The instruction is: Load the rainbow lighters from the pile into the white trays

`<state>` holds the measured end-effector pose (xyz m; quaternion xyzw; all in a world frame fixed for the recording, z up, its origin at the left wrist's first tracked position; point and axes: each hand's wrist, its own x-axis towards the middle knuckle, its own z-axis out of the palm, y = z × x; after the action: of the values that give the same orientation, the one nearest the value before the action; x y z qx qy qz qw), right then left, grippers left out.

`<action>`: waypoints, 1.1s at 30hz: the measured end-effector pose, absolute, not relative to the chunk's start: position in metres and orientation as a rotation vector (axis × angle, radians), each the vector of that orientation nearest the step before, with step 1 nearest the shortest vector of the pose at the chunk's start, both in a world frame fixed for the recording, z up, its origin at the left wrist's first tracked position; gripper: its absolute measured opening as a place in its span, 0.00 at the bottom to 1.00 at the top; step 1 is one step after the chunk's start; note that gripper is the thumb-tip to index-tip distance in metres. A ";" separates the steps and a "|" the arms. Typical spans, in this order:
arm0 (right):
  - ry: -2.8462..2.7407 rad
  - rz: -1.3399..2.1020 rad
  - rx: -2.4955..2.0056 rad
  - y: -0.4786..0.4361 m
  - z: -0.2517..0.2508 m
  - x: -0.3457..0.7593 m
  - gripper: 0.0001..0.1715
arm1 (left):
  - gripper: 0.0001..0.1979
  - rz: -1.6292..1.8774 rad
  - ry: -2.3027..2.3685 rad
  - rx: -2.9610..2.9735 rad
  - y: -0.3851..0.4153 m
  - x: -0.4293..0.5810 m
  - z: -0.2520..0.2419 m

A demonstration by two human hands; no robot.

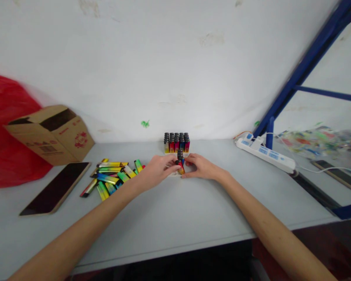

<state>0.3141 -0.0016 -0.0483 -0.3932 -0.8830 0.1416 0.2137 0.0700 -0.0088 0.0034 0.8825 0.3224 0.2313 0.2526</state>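
My left hand is closed, its thumb and fingers pinching a red-and-yellow lighter with a black top, which leans slightly. Facing it, my right hand curls its fingers against the right side of the same small group, where a blue lighter partly shows. More black tops stand directly behind the held lighter. Behind both hands, an upright block of lighters stands in tight rows near the wall, coloured yellow, red, blue and pink. Something pale lies under my fingers, mostly hidden.
A loose pile of colourful lighters lies left, partly behind my left forearm. Farther left are a phone, an open cardboard box and a red plastic bag. A white power strip and blue metal frame stand right.
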 end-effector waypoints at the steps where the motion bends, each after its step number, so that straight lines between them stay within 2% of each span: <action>1: -2.448 0.395 -1.092 -0.002 -0.048 0.314 0.30 | 0.12 0.605 0.852 2.449 -0.008 0.070 0.005; 9: -2.425 0.421 -1.124 -0.003 -0.047 0.313 0.34 | 0.12 0.432 0.816 2.586 -0.006 0.074 0.014; 13: -2.431 0.421 -1.124 -0.003 -0.047 0.313 0.34 | 0.11 0.504 0.860 2.555 -0.005 0.074 0.001; 16: -2.431 0.426 -1.119 -0.004 -0.048 0.313 0.36 | 0.14 0.558 0.838 2.612 -0.004 0.069 -0.005; 19: -2.430 0.360 -1.173 -0.006 -0.050 0.309 0.42 | 0.15 0.641 0.793 2.651 -0.001 0.055 -0.008; 22: -2.399 0.268 -1.268 -0.007 -0.053 0.301 0.51 | 0.24 0.630 0.933 2.667 0.007 0.032 -0.011; 24: -2.372 0.257 -1.308 -0.007 -0.055 0.296 0.52 | 0.30 0.577 1.049 2.676 0.014 0.017 -0.013; 33: -2.384 0.462 -1.081 -0.004 -0.050 0.303 0.39 | 0.27 0.497 1.407 2.527 0.029 -0.035 0.004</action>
<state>0.3028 -0.0041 -0.0501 -0.3948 -0.8707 0.1689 0.2396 -0.0349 0.0291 0.0036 0.8564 0.4770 0.1686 0.1033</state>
